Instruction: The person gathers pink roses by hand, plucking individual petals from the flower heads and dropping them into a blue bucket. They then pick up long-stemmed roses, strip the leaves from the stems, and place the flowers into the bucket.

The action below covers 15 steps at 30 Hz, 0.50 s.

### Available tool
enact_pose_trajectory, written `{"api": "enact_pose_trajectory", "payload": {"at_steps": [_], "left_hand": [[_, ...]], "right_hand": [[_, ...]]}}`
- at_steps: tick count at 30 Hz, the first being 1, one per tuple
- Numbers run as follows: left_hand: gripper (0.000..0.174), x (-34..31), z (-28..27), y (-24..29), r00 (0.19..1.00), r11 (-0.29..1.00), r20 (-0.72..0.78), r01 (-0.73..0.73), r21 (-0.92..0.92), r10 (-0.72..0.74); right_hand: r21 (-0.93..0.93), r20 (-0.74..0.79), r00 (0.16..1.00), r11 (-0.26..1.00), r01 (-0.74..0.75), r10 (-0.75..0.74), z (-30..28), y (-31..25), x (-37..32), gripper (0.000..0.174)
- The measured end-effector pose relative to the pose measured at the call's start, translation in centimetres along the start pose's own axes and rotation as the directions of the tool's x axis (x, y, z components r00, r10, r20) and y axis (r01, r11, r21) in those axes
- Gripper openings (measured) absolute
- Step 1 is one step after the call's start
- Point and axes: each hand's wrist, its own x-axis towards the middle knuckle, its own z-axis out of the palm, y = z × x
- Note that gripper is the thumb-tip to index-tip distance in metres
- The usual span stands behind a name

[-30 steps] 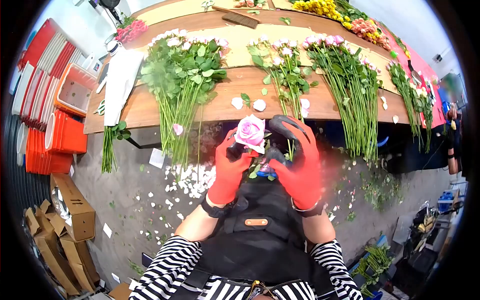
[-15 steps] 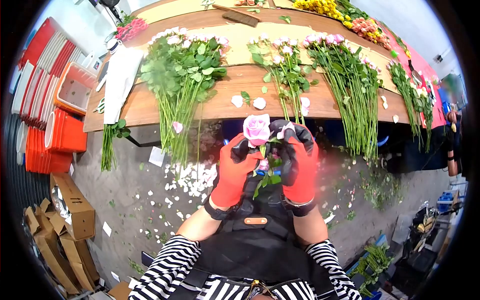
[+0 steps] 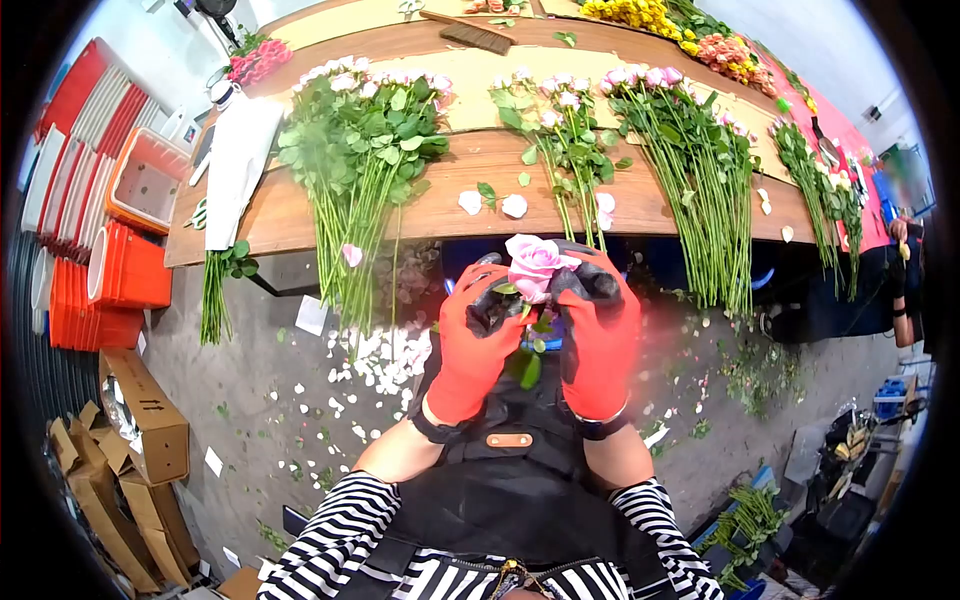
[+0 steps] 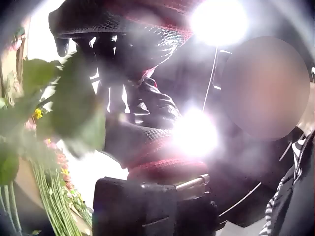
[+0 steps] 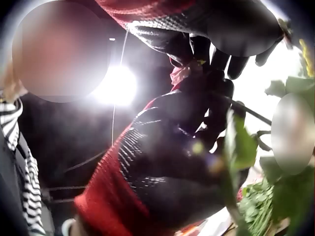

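Note:
Between the two gloved hands, in the head view, is a pink rose [image 3: 535, 266] in front of the table edge, with green leaves [image 3: 528, 368] below its bloom. The left hand [image 3: 474, 340], in a red glove with black fingers, curls round the rose just below its head on the left. Against the bloom's right side, the right hand [image 3: 598, 335] pinches at the petals with curled fingers. Both wrist views are dark and glaring; the right one shows a bit of pink petal [image 5: 181, 74] between the black fingers, and leaves blur the left one.
On the wooden table [image 3: 460, 215] lie rose bunches [image 3: 370, 160], more long stems [image 3: 700, 200] overhanging its edge, loose petals [image 3: 514, 206] and a brush [image 3: 476, 38]. Orange crates [image 3: 140, 185] and cardboard boxes [image 3: 150, 415] stand left. Petals litter the floor.
The right hand has come in from the right to the bloom, its fingers now curled at the petals. The rose has shifted right and tilted; the left hand still grips it.

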Motion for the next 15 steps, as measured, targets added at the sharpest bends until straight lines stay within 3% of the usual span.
{"api": "enact_pose_trajectory", "payload": {"at_steps": [2, 3, 4, 5, 6, 7, 8, 11, 12, 13, 15], "left_hand": [[0.038, -0.6, 0.4, 0.6, 0.976, 0.934, -0.012, 0.205, -0.294, -0.218], [0.038, -1.0, 0.7, 0.9, 0.947, 0.853, 0.006, 0.293, -0.432, -0.322], [0.038, -1.5, 0.8, 0.5, 0.946, 0.842, -0.024, 0.276, -0.464, -0.323], [0.037, -1.2, 0.7, 0.9, 0.937, 0.851, -0.018, 0.309, -0.425, -0.349], [0.037, -0.8, 0.4, 1.6, 0.927, 0.858, -0.013, 0.340, -0.386, -0.374], [0.037, -0.5, 0.2, 1.9, 0.917, 0.862, -0.011, 0.371, -0.345, -0.399], [0.035, -0.3, 0.1, 1.1, 0.940, 0.895, -0.035, 0.312, -0.319, -0.340], [0.035, 0.3, -0.1, 0.9, 0.973, 0.968, -0.052, 0.215, -0.127, -0.223], [0.036, 0.5, -0.1, 0.8, 0.991, 0.993, -0.061, 0.115, -0.021, -0.116], [0.037, 0.4, 0.1, 1.0, 0.995, 0.997, -0.075, 0.066, 0.038, -0.063], [0.038, 0.3, 0.5, 1.5, 0.995, 0.987, -0.093, -0.031, 0.158, 0.046]], "right_hand": [[0.295, 0.050, 0.986, 0.941, -0.166, 0.158, 0.3, -0.4, 0.1, 0.019], [0.227, -0.001, 0.999, 0.973, -0.049, 0.051, 0.3, 0.5, 0.0, 0.018], [-0.025, 0.034, 0.981, 0.981, 0.192, -0.191, -0.5, 2.8, 0.0, 0.021], [-0.258, 0.128, 0.905, 0.867, 0.425, -0.406, -1.4, 4.5, 0.1, 0.024], [0.024, 0.100, 0.985, 0.990, 0.138, -0.140, -1.9, 3.9, 0.9, 0.023], [0.129, 0.061, 0.998, 0.991, 0.027, -0.035, -1.8, 3.4, 1.0, 0.024], [0.243, 0.021, 0.997, 0.967, -0.072, 0.069, -1.4, 2.7, 1.2, 0.025], [0.056, -0.004, 0.998, 0.996, 0.069, -0.069, 0.1, -0.6, 0.8, 0.031], [-0.052, 0.088, 0.973, 0.974, 0.218, -0.213, -0.2, -0.7, 0.6, 0.037], [-0.314, 0.155, 0.950, 0.898, 0.308, -0.272, -0.4, -1.1, 0.4, 0.040], [-0.469, 0.105, 0.926, 0.803, 0.367, -0.362, -0.1, -0.4, -0.1, 0.038]]}}
